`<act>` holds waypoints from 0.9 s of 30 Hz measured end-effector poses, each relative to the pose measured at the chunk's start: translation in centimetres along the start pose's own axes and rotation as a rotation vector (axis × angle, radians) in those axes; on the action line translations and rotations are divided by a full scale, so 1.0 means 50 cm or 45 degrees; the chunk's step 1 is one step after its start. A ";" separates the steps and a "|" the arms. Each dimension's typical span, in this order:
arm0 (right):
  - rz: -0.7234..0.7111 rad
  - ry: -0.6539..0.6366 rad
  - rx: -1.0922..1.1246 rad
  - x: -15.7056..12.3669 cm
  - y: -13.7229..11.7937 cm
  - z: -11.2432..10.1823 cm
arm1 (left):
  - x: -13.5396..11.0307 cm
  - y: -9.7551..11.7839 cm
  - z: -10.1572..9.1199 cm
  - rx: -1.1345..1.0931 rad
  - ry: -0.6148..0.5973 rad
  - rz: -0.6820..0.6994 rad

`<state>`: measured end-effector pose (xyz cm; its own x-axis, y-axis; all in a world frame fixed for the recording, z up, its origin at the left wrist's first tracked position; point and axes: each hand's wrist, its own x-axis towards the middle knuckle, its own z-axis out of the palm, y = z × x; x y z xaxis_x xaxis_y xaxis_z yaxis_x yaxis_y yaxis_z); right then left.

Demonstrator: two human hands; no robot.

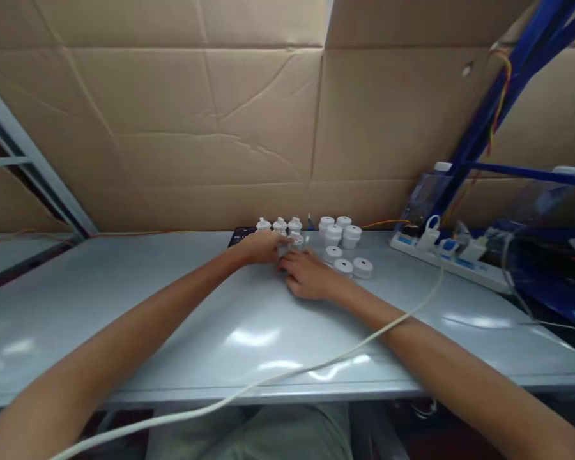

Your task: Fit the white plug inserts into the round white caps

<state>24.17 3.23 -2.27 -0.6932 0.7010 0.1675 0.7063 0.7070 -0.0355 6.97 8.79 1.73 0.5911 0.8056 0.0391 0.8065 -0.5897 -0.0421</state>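
Note:
My left hand (pixel 264 247) reaches to the back middle of the table, fingers bent round and its index fingertip at a small white plastic part (pixel 296 238). Close beside it, my right hand (pixel 309 275) lies low over the tabletop with curled fingers; what they hold, if anything, is hidden. Just behind the hands stand several white parts with knobbed tops (pixel 280 224), partly covered by the left hand. To the right of my right hand are several round white caps (pixel 333 233), each with a dark centre hole; some seem to sit on clear bodies.
A phone (pixel 239 235) lies behind my left hand. On the right is a white power strip (pixel 479 271) with plugs, near a blue metal frame (pixel 479 128). A white cable (pixel 268 380) crosses in front of my right forearm. Cardboard (pixel 196 128) lines the back.

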 end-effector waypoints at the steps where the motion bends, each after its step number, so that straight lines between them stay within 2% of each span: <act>1: -0.007 0.004 -0.003 0.000 0.000 0.001 | 0.009 0.003 -0.002 0.004 -0.006 -0.030; 5: -0.029 0.025 0.018 0.000 0.001 0.002 | 0.028 0.012 -0.007 0.000 -0.011 -0.157; 17: -0.013 0.040 0.000 -0.003 0.001 0.001 | 0.032 0.009 -0.003 -0.013 -0.029 -0.181; 23: 0.019 0.056 -0.020 -0.002 0.005 0.005 | 0.041 0.015 -0.010 -0.060 0.164 -0.155; 27: -0.020 0.039 -0.019 -0.001 0.008 0.005 | 0.079 0.040 -0.023 -0.173 0.264 -0.022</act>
<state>24.45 3.51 -2.53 -0.6999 0.6862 0.1980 0.6974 0.7165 -0.0180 10.93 10.75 2.93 0.5558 0.7950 0.2429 0.8021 -0.5897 0.0947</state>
